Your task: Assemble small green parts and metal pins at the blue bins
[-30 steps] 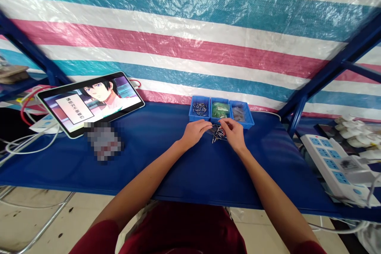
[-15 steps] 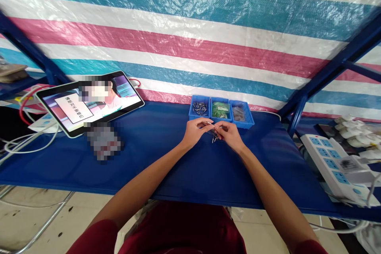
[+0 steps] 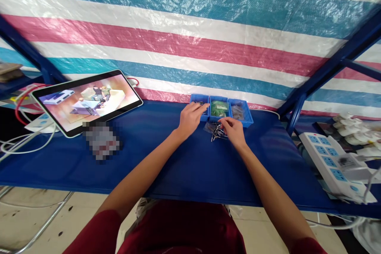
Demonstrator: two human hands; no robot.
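Observation:
My left hand [image 3: 190, 118] reaches over the left blue bin [image 3: 199, 97], fingers stretched out and apart, hiding most of the small dark metal pieces in it. Just right of it is the middle bin of green parts [image 3: 219, 108]. My right hand [image 3: 234, 130] is closed in a pinch beside a small heap of thin silvery metal pieces [image 3: 218, 133] on the blue table [image 3: 196, 170]. Whatever sits between its fingertips is too small to make out. The heap seems to lie partly on a clear plastic scrap.
A third blue bin [image 3: 238, 112] holds clear plastic pieces. At the left a tablet [image 3: 89, 101] plays a video, with a blurred object [image 3: 103, 141] in front and cables beside it. A white power strip [image 3: 330, 162] lies at the right edge. Striped sheeting [image 3: 190, 39] hangs behind.
My hands were together over the heap and have come apart. The left went up and left to the left bin; the right stayed by the heap, which now shows more.

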